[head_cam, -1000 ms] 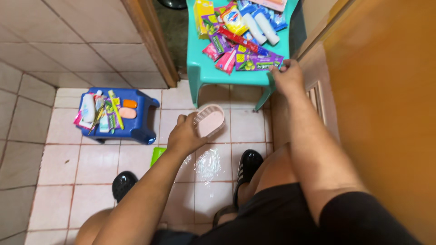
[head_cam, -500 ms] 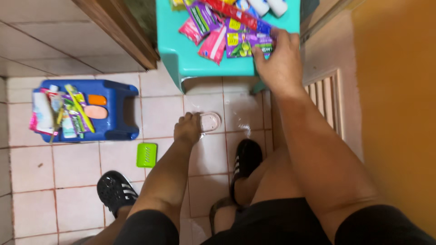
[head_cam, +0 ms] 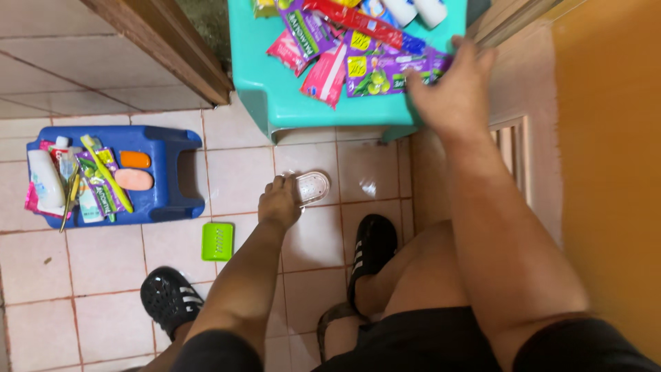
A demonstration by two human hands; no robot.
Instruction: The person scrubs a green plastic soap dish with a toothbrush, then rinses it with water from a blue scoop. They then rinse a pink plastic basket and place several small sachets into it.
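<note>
Teal bench (head_cam: 275, 103), purple, pink and red sachets (head_cam: 348, 48). Blue stool (head_cam: 169, 172), orange soap (head_cam: 135, 159), pink soap (head_cam: 133, 180). Green dish (head_cam: 217, 241). Clear pinkish dish (head_cam: 311, 187). Black striped sandals (head_cam: 372, 251). White tile floor (head_cam: 76, 303).

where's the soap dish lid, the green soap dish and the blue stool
clear soap dish lid (head_cam: 311, 187), head view, its perforated middle
green soap dish (head_cam: 217, 241), head view, centre of its top
blue stool (head_cam: 180, 172), head view, bare right end of its seat

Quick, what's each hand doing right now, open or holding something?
Left hand: down at the floor tiles, fingers on the pale oval soap dish, seemingly gripping it.
Right hand: open, fingers spread over the purple sachets on the teal stool.
</note>
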